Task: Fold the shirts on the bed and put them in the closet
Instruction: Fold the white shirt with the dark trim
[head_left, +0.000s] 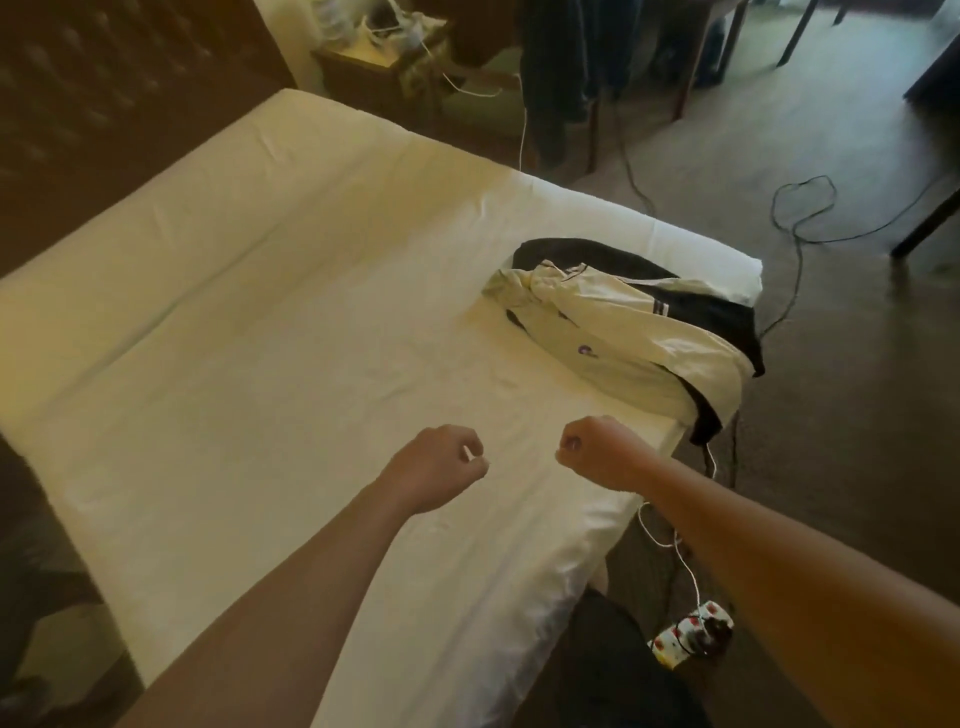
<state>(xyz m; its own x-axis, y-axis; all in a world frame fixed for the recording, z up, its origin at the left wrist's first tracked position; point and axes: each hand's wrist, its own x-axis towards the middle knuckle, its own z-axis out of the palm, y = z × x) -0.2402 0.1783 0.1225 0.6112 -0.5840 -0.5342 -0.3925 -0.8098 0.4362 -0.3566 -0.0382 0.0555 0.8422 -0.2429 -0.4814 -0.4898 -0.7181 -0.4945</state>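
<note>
Both forearms reach out over the near part of the bed (249, 322); the left hand (441, 465) and the right hand (597, 449) hang side by side above the white sheet, a narrow gap between them, each with its fingers curled into a loose fist that holds nothing. The shirts (634, 332) lie in a rumpled heap at the bed's far right corner, a pale one on top of a dark one; the dark cloth spills over the right edge of the mattress, and the heap sits well apart from both hands. The broad middle and left of the sheet lie flat with only faint creases; a dark headboard (93, 104) borders the far left side. Beyond the right edge the floor carries a looping dark cable (800, 208); a white cord (685, 566) runs down to a power strip (693, 634) just beside the near right edge of the bed, under the right forearm. A nightstand (384, 67) stands past the far corner.
</note>
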